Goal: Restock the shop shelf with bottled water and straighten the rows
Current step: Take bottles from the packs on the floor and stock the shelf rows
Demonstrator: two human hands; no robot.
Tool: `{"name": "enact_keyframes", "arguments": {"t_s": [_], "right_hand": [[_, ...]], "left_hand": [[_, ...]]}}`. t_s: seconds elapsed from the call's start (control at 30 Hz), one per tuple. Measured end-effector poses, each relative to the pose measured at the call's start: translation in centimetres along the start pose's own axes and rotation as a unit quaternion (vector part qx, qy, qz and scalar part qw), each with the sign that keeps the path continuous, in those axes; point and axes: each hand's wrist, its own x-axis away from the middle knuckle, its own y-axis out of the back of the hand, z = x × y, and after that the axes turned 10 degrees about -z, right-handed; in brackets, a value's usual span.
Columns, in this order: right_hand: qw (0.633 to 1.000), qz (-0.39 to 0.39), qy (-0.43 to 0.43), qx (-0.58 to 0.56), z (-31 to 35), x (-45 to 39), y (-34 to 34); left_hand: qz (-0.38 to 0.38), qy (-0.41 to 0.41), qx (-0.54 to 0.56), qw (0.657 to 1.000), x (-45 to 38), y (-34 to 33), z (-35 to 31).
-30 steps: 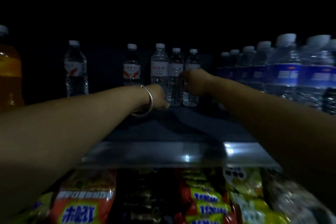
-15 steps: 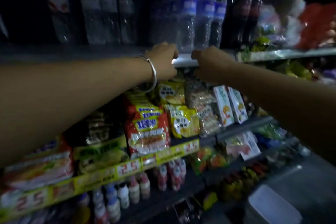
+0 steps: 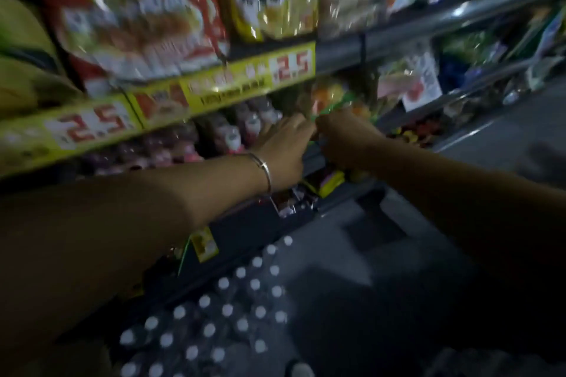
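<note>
A pack of water bottles [image 3: 220, 315] with white caps stands on the floor below my arms, beside the foot of the shelving. My left hand [image 3: 284, 144], with a silver bangle at the wrist, hangs in the air in front of a lower shelf, its fingers loosely stretched and holding nothing. My right hand [image 3: 343, 141] is close beside it with its back toward me, so its fingers are hidden. The whole view is blurred, and the water shelf is out of sight above.
Red and yellow noodle packs [image 3: 137, 15] fill the shelf above a yellow price strip [image 3: 245, 79]. Small pink-capped bottles [image 3: 232, 138] stand on the shelf behind my left hand. Grey floor [image 3: 398, 254] lies to the right of the pack.
My view has swung from the water shelf down to the lower shelves and floor. Both hands left the bottles at the back of the top shelf and dropped together, empty.
</note>
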Motion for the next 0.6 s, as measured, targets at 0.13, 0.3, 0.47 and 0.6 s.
{"name": "enact_keyframes", "arguments": {"t_s": [0.13,0.3,0.47,0.6], "right_hand": [[0.997,0.064,-0.005,-0.035,-2.2,-0.3,-14.7],[0.985,0.149,-0.047,-0.076,-4.0,1.5,-33.0],[0.964,0.202,-0.104,-0.134,-5.6,2.8,-47.0],[0.957,0.178,-0.155,-0.168,-6.4,2.0,-54.5]], "left_hand": [[0.074,0.004,0.017,0.997,1.9,-13.1,3.4],[0.133,0.060,0.052,0.988,5.1,-29.0,8.1],[0.171,0.119,0.063,0.976,7.6,-41.9,11.2],[0.174,0.139,0.050,0.974,7.8,-48.9,12.8]]}}
